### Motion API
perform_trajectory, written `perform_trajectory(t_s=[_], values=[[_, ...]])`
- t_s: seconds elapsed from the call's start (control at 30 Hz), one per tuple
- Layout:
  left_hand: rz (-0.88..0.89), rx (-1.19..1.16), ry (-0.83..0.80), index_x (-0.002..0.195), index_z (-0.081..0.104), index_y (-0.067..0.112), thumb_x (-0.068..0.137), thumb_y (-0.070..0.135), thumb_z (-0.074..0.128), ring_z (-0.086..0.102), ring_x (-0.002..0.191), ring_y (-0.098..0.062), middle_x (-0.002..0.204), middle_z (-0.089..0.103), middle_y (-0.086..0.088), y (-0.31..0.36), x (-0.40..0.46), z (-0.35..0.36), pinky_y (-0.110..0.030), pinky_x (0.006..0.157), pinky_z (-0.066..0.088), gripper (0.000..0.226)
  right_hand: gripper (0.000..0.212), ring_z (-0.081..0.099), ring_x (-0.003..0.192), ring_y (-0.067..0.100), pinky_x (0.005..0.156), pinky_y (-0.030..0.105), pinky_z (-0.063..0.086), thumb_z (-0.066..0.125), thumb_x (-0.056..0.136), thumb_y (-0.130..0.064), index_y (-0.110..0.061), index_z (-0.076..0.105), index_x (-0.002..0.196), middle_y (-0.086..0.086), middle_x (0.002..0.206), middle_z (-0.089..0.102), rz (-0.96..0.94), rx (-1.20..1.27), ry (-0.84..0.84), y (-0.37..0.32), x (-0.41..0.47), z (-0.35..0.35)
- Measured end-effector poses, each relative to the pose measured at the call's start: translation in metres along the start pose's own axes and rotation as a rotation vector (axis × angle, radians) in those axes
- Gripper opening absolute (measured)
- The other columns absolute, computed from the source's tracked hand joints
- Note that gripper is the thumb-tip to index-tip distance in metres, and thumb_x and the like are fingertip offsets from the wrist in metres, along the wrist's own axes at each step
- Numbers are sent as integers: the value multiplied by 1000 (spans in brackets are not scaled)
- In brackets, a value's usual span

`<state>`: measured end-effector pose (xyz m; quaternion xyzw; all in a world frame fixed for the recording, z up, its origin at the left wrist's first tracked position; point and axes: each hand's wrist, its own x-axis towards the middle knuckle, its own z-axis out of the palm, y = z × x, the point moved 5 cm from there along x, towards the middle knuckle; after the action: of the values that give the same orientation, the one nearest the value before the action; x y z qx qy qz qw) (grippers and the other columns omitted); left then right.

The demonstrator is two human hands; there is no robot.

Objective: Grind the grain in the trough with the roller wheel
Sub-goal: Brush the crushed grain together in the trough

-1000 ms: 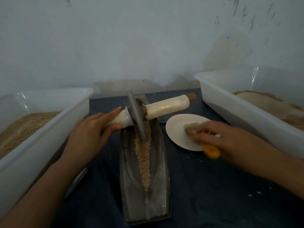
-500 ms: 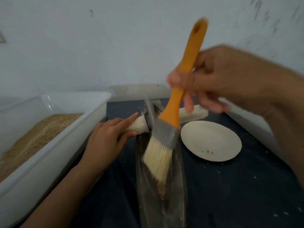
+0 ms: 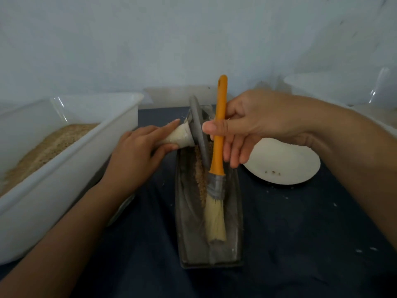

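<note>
Dark desk (image 3: 300, 244) carried the trough (image 3: 233, 211); left hand (image 3: 137, 155) gripped the heavy, stiff wheel (image 3: 198, 130) by its wrapped axle, right hand (image 3: 255, 123) pinched a light brush (image 3: 217, 168)

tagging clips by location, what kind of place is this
Probably a small makeshift grain-grinding workspace, not a kitchen: a metal trough with a roller wheel on a dark cloth-covered table, a white plastic tub of grain beside it, against a bare stained wall.
</note>
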<state>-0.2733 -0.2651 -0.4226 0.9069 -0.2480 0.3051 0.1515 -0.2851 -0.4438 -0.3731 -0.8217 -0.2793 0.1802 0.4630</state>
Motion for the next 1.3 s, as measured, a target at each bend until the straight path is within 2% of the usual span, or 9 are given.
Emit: perform_trajectory(t_s=[0.2,0.37,0.5,0.63,0.87,0.93,1.03,1.13,1.3], values=[[-2,17,1,137,46,22,90,28,59,61,86,-29,98,66,-7,0,0,1,-41,75,46,49,46,69,56,18,49,19,53,63,66,-42,-1,61,87,7,65,71,-145,-137,229,-18,-6,-14],[-4,24,-2,135,49,19,89,26,61,62,88,-30,99,66,-8,-1,-1,2,-45,76,47,48,42,67,50,17,44,16,50,60,62,-46,-6,62,75,5,58,69,-183,-100,143,-26,-10,-11],[-2,19,-1,131,54,16,89,28,60,62,85,-32,98,66,-10,-1,0,0,-44,73,48,44,41,69,54,20,46,17,50,62,70,-43,-4,62,82,8,63,70,-102,-86,84,-11,-3,1],[-9,26,-12,137,47,22,89,27,61,61,87,-27,99,66,-7,0,0,1,-43,75,47,50,30,68,53,15,48,17,52,61,81,-35,-5,60,83,3,61,70,-34,-168,149,0,5,3],[-29,-17,-25,137,46,19,88,24,63,61,87,-28,100,66,-9,2,0,-2,-42,77,47,52,45,68,52,15,48,17,52,59,65,-48,-8,62,85,1,62,70,-235,-220,289,-32,-19,-24],[-69,-54,-40,138,41,23,85,25,65,61,91,-26,104,66,-7,0,-1,-4,-34,81,44,58,41,67,52,13,48,15,50,59,66,-49,-12,62,84,-1,62,70,-288,-177,378,-39,-29,-43],[-142,-91,-99,138,33,32,81,31,67,58,97,-21,108,63,-3,-2,0,-9,-20,78,36,67,33,63,53,6,50,12,48,59,73,-48,-17,62,84,-6,61,67,-353,-19,591,-35,-41,-74],[-147,-139,-216,128,41,44,79,34,66,55,94,-14,102,58,4,1,0,-13,-28,80,41,56,27,67,63,8,57,14,51,59,85,-38,-13,61,95,-4,65,69,-344,148,752,-20,-42,-92],[-121,-388,-420,120,56,45,78,35,65,56,104,-2,110,61,9,-3,-7,-28,-27,94,43,44,24,71,75,18,64,24,57,45,96,-28,-12,64,99,11,85,71,-222,175,810,4,-27,-99]])
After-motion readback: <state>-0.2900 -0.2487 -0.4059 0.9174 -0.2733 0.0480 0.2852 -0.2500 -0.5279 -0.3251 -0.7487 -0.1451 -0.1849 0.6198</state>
